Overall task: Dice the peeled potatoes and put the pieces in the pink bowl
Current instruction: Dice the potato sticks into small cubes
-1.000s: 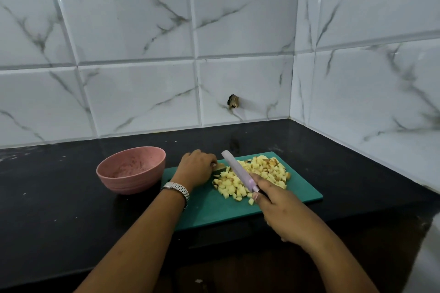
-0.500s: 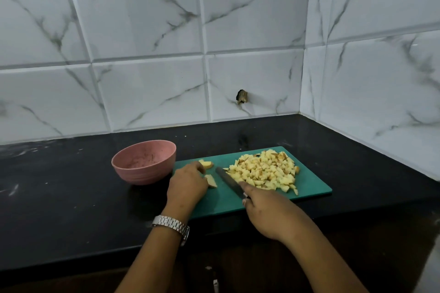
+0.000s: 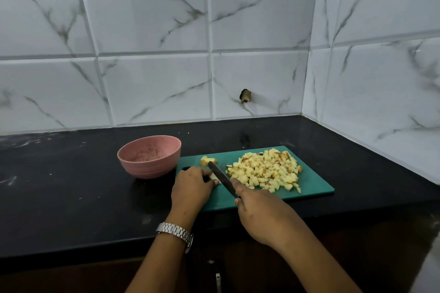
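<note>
A green cutting board (image 3: 316,189) lies on the black counter with a heap of diced potato (image 3: 265,170) on its right half. My left hand (image 3: 191,187) holds a potato slice (image 3: 214,176) down on the board's left part. My right hand (image 3: 258,208) grips a knife (image 3: 222,178); its dark blade rests against that slice. Another potato chunk (image 3: 207,160) lies behind the blade. The pink bowl (image 3: 149,159) stands left of the board and holds no potato pieces.
The black counter (image 3: 71,192) stretches left of the bowl, with pale smears near the wall. White marble tiles close the back and right sides. A small dark hole (image 3: 246,96) marks the back wall. The counter's front edge runs under my forearms.
The knife went from lifted with its handle up to blade down beside the slice. My left hand moved from the diced heap to the board's left part, over a separate slice.
</note>
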